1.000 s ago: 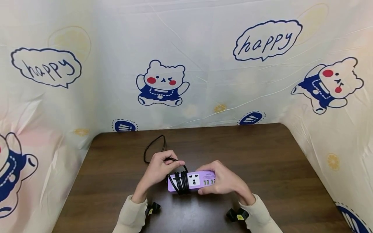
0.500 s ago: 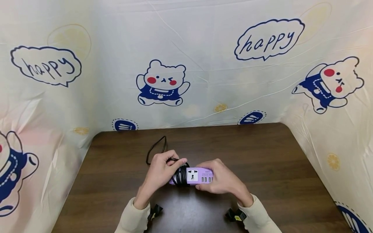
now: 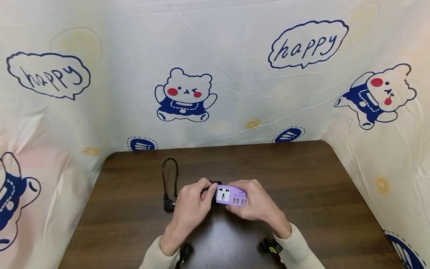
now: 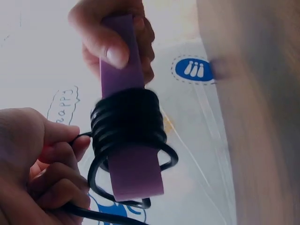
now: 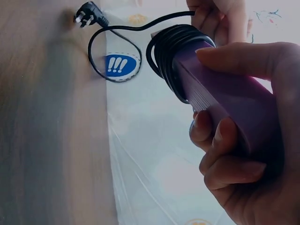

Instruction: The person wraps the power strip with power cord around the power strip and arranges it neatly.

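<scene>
A purple power strip (image 3: 231,195) with a white socket and several USB ports is held above the table by my right hand (image 3: 256,200), thumb on one side and fingers curled round the other. Its black cord (image 4: 129,119) is wound in several turns round the strip's left part. My left hand (image 3: 193,203) pinches the cord between thumb and index finger beside those turns, its other fingers curled over the trailing length. In the head view this hand hides most of the wound part. The cord's loose end runs in a loop to a black plug (image 5: 91,15).
The brown wooden table (image 3: 302,175) extends around both hands. A printed cloth (image 3: 235,74) with bears and "happy" bubbles hangs behind it and along both sides. Black wrist cameras (image 3: 270,246) sit at the cuffs of the light sleeves.
The left hand has moved slightly right and covers more of the windings. The strip has risen in view and tilted. The loose loop has shifted left, and the plug now shows beside the left hand.
</scene>
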`<state>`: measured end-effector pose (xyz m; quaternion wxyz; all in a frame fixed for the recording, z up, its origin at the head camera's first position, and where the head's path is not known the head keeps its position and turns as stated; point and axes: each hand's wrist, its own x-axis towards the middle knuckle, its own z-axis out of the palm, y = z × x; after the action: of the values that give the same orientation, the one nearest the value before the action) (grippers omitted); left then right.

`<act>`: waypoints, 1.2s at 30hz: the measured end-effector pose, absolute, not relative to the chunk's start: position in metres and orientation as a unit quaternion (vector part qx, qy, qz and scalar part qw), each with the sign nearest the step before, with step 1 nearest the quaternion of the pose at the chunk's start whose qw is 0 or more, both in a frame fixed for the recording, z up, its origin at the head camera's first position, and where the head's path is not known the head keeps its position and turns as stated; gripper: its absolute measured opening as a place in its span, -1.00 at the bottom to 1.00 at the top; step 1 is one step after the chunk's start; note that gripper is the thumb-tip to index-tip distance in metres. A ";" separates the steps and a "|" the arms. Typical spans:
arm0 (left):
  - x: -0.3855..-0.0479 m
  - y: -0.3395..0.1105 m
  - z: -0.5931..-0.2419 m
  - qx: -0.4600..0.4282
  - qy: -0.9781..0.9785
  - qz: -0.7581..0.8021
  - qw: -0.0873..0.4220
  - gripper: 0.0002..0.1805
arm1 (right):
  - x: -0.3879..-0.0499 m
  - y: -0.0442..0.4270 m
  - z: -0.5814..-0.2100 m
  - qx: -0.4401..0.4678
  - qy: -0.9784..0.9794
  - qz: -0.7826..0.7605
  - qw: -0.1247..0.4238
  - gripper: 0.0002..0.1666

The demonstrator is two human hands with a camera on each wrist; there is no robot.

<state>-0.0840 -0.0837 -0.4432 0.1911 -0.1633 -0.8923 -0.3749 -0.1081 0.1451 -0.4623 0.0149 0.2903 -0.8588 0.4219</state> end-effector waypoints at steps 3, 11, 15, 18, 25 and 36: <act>-0.081 -0.080 -0.443 -0.166 -0.892 -0.367 0.206 -0.85 | -0.108 0.144 -0.461 0.287 -0.859 0.423 0.033 -0.46; -0.080 -0.071 -0.446 -0.170 -0.886 -0.360 0.235 -0.84 | -0.111 0.146 -0.458 0.275 -0.859 0.421 0.094 -0.43; -0.079 -0.068 -0.446 -0.164 -0.890 -0.351 0.241 -0.84 | -0.112 0.147 -0.458 0.271 -0.857 0.424 0.115 -0.44; -0.076 -0.067 -0.448 -0.168 -0.888 -0.354 0.241 -0.81 | -0.111 0.148 -0.459 0.266 -0.853 0.428 0.130 -0.44; -0.072 -0.066 -0.452 -0.184 -0.863 -0.420 0.212 -0.69 | -0.112 0.151 -0.463 0.265 -0.840 0.444 0.164 -0.40; -0.076 -0.055 -0.466 -0.258 -0.783 -0.541 0.164 -0.62 | -0.117 0.167 -0.459 0.226 -0.835 0.462 0.197 -0.40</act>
<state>-0.0755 -0.0545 -0.4657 0.1636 -0.2577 -0.7834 -0.5415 -0.1169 0.1670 -0.4586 0.1972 0.2263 -0.8346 0.4618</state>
